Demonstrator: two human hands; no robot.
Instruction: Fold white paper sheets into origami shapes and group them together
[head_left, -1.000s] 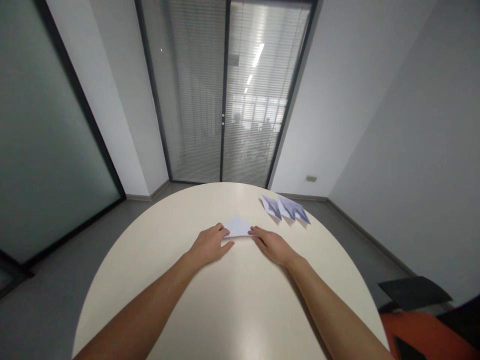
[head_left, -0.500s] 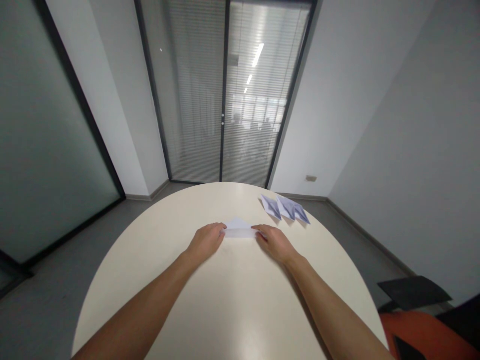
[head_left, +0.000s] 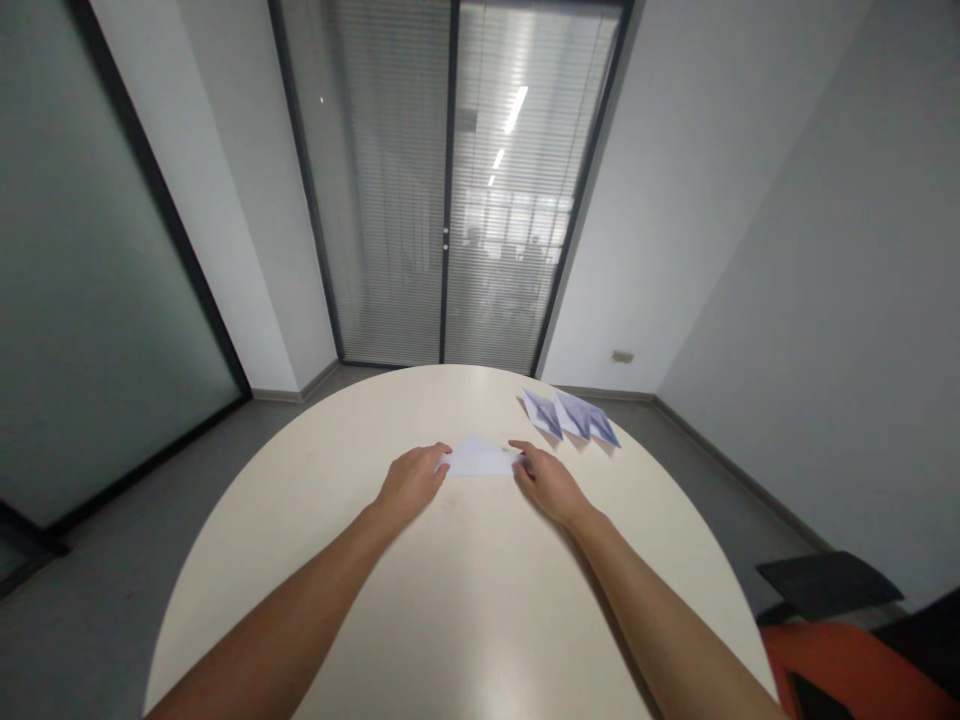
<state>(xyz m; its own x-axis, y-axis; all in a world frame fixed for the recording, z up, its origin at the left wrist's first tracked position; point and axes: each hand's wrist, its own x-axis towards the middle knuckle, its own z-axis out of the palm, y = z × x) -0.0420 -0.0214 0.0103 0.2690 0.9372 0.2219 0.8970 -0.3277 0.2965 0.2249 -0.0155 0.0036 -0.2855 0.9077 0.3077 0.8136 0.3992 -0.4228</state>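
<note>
A small white sheet of folded paper [head_left: 477,462] lies on the round table with its peak pointing away from me. My left hand [head_left: 414,482] has the paper's left end between thumb and forefinger. At the opposite end, my right hand [head_left: 553,486] keeps the right corner between thumb and curled fingers, while its forefinger stretches out above the paper. Both palms partly hide the paper's ends. Several folded paper pieces [head_left: 572,415], white with bluish shading, lie in an overlapping row beyond my right hand.
The pale round table [head_left: 450,600] extends beneath both forearms. An orange and black chair [head_left: 840,660] stands beside its right edge. Behind the table is a glass partition with blinds [head_left: 397,250], with a wall socket [head_left: 622,356] to its right.
The paper's near strip, a distinct band before, now looks level with the rest. My right forefinger has lifted off the paper and straightened. Both hands stay at the paper's ends.
</note>
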